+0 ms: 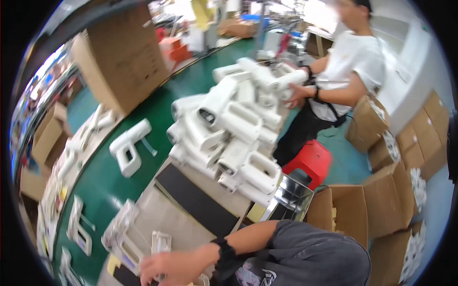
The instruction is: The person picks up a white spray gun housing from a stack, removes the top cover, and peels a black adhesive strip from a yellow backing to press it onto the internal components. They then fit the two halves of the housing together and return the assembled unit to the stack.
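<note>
My right hand [174, 268] reaches in low, just above the near end of the worktable, a black band round its wrist. Its fingers curl downward and are blurred; whatever they close on is hidden under them. Beside the fingers lies a white handled appliance body [125, 240], its upper part apparently in clear plastic wrap. A small pale rectangular part [161, 241] rests just beyond my knuckles. My left hand does not show. Farther up the table, a big heap of white plastic handled housings [234, 121] is stacked.
A dark mat [195, 198] covers part of the table. On the green belt [98, 188] at left lie spaced white units [130, 148]. A co-worker [350, 62] handles a housing across the heap. A red stool [310, 164] and open cartons [346, 209] stand right; a large carton [126, 57], far left.
</note>
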`<state>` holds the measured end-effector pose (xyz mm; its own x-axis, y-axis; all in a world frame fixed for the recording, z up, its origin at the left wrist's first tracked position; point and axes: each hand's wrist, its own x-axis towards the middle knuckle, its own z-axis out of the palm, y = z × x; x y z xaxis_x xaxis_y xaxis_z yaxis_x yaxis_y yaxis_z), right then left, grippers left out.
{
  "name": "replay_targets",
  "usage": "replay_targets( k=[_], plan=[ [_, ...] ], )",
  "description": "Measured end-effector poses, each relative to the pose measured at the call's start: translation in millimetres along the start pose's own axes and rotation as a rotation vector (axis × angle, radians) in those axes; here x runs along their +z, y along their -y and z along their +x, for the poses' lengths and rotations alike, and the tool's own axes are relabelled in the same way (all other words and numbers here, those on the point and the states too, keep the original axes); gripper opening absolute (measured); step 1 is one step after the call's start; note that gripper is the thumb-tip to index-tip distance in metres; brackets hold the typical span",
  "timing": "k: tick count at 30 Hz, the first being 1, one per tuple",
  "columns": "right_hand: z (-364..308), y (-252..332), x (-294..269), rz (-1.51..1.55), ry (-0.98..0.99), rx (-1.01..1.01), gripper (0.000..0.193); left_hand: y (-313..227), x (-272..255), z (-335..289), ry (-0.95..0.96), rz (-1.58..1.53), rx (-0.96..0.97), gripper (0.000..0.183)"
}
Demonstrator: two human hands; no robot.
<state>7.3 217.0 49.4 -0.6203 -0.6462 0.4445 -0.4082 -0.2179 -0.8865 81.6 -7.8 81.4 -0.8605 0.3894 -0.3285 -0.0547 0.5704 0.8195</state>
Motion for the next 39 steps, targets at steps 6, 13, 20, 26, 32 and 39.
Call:
replay_targets(
  k=[6,13,20,26,32,39],
  plan=[
    [-9.7,13.2,-32.5,-0.204,-0.045,0.058,0.042,28.0,0.0,2.7,0.254,-0.310,0.053,0.024],
    [16.6,-13.7,-53.2,-0.426,-0.243,0.333,0.030,82.1,25.0,-55.8,0.265,-0.527,0.135,0.025],
    [82.0,-78.2,-48.8,-0.534,0.012,0.207,0.029,119.6,49.7,-58.3,0.225,-0.687,0.158,0.032],
    [126.1,-126.2,-66.0,-0.678,-0.032,0.192,0.025,124.0,47.6,-60.2,0.237,-0.681,0.181,0.032],
    [144.4,-148.8,-62.8,-0.869,0.024,0.053,0.025,135.9,52.1,-76.5,0.170,-0.768,0.188,0.030],
    [143.5,-161.9,-57.4,-0.902,0.097,0.125,0.026,142.6,57.1,-81.8,0.205,-0.818,0.218,0.031]
  ],
)
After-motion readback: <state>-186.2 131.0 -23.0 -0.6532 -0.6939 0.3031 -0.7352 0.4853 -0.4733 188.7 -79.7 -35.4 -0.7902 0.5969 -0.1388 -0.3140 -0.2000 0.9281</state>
